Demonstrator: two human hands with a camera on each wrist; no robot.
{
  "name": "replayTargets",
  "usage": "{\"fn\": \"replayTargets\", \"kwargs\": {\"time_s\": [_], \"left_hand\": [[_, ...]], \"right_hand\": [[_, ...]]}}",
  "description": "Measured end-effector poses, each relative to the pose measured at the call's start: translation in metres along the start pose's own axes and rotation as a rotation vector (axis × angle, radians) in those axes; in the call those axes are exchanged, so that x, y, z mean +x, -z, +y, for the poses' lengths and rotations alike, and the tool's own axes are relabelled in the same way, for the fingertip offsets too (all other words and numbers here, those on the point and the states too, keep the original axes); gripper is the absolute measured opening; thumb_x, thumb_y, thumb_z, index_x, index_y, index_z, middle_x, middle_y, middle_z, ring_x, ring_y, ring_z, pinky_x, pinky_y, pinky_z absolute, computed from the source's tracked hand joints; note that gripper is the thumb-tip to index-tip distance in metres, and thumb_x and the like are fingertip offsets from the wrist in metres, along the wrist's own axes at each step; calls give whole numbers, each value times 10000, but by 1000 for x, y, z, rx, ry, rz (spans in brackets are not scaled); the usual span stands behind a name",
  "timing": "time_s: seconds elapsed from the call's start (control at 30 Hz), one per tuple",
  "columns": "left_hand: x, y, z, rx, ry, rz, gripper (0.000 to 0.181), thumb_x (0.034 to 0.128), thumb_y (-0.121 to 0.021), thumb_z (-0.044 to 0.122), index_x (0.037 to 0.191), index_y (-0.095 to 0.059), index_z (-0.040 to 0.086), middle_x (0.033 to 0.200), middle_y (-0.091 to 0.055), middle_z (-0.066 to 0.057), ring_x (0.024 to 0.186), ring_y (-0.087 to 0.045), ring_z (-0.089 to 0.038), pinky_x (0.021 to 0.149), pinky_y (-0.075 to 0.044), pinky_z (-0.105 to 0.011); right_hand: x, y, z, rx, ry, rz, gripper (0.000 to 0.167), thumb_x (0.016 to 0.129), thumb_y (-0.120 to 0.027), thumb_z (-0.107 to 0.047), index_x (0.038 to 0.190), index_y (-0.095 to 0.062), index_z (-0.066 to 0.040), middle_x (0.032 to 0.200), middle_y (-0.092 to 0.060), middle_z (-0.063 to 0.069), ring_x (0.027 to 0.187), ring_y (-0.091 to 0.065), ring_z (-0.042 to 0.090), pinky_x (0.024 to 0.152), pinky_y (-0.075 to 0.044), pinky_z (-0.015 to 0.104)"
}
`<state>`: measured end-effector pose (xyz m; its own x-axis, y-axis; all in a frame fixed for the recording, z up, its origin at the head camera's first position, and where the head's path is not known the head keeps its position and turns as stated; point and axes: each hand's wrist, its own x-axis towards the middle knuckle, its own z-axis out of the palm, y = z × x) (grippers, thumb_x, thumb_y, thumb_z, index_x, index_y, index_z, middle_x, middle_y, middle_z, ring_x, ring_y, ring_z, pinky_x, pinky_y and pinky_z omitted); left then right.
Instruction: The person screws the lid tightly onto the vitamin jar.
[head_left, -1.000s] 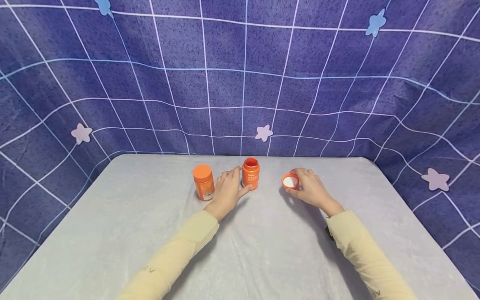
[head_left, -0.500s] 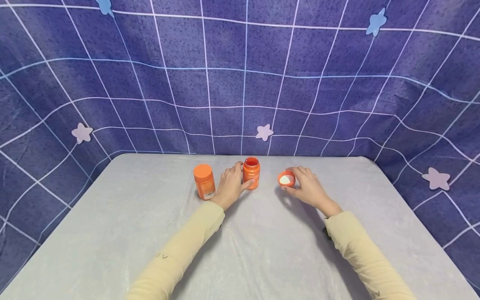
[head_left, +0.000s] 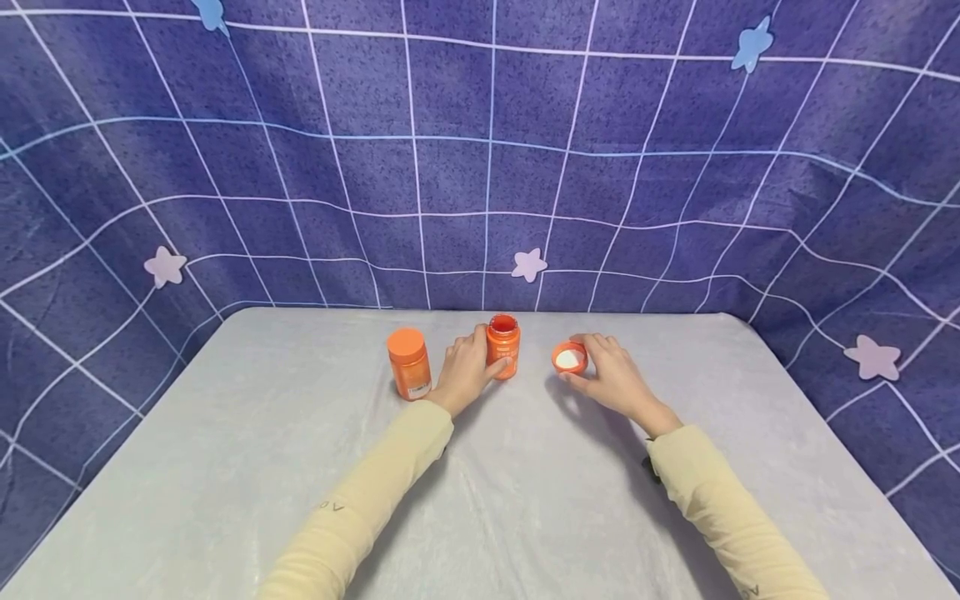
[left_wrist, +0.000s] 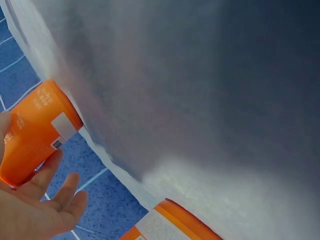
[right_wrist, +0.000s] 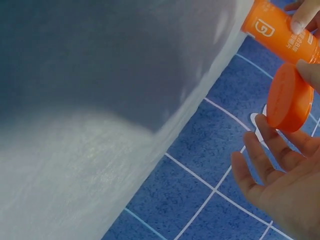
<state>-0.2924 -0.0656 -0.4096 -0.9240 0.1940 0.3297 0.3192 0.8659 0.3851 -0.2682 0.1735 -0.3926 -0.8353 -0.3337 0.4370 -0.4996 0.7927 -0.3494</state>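
Left hand (head_left: 463,372) grips the open jar (head_left: 503,340), upright on the surface (head_left: 510,500); right hand (head_left: 617,381) pinches the lid (head_left: 569,359) near it, white inside showing. Capped jar (head_left: 410,368) stands beside the left hand.

Near the worktop's (head_left: 525,492) far edge, the uncapped jar (head_left: 503,342) stands between the capped jar (head_left: 409,367), left, and the lid (head_left: 569,358), right.

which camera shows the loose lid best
The right wrist view: the loose lid appears largest there, its outer face and side clear. The head view shows it small, white inside visible; the left wrist view misses it.
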Motion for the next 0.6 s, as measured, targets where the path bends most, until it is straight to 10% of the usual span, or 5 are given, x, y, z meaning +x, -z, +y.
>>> {"fn": "replayTargets", "kwargs": {"time_s": [0.6], "left_hand": [[-15, 7, -2, 60, -29, 19, 552, 828, -627, 427, 1149, -444, 17, 987, -629, -161, 960, -572, -330, 835, -431, -451]], "right_hand": [[1, -1, -7, 53, 32, 49, 555, 687, -781, -249, 1139, -551, -22, 1047, -610, 117, 929, -511, 277, 797, -410, 441]]}}
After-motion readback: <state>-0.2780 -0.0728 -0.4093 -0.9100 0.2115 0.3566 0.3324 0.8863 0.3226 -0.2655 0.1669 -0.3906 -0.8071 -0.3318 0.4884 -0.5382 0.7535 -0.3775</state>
